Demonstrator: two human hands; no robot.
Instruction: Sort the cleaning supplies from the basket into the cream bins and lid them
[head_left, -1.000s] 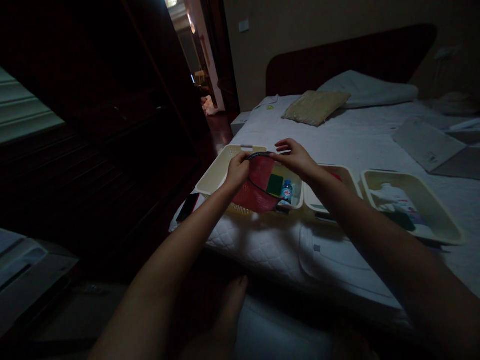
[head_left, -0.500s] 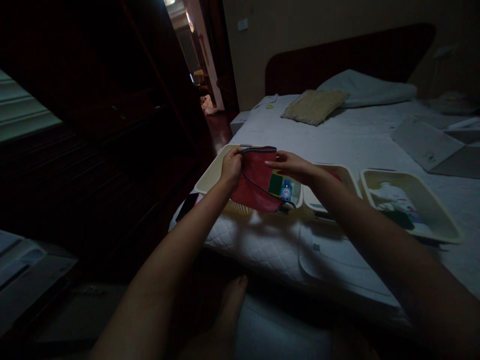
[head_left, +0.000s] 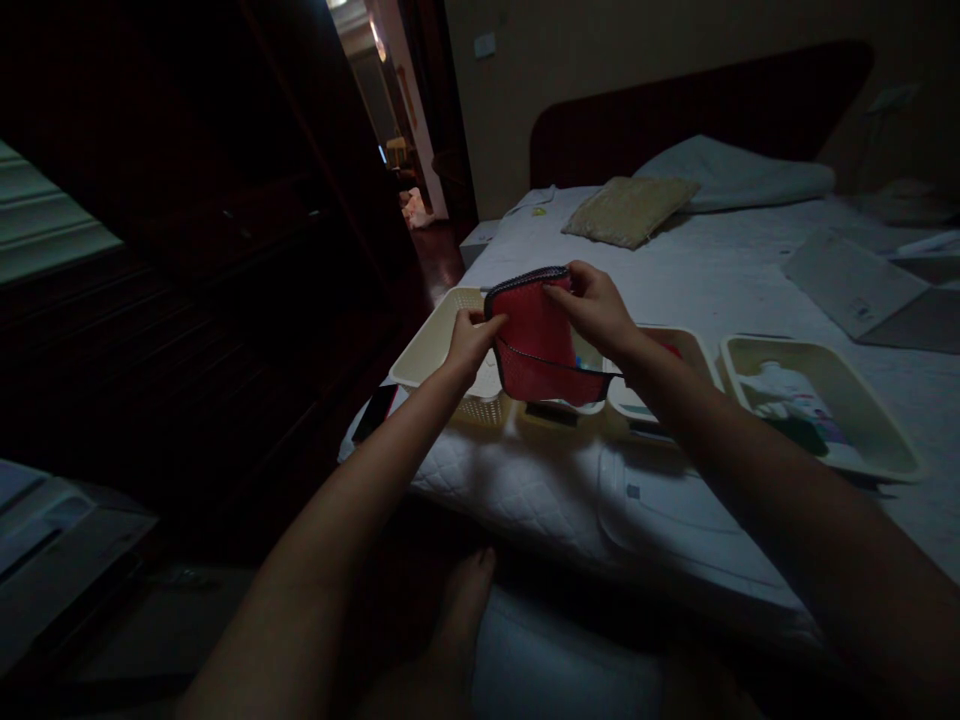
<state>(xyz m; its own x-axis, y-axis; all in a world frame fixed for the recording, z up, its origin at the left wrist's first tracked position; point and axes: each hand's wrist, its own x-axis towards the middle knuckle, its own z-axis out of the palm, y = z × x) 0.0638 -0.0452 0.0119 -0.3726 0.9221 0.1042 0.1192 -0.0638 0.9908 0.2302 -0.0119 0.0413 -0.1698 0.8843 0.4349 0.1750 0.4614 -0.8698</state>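
A person holds up a red cloth with a dark, dotted edge. The left hand pinches its left side, and the right hand pinches its top right corner. Behind it, a cream basket with little holes sits on the white bed. A dark phone lies near the basket. In the far right tub are a white bottle and something dark green. A tan pillow lies farther back.
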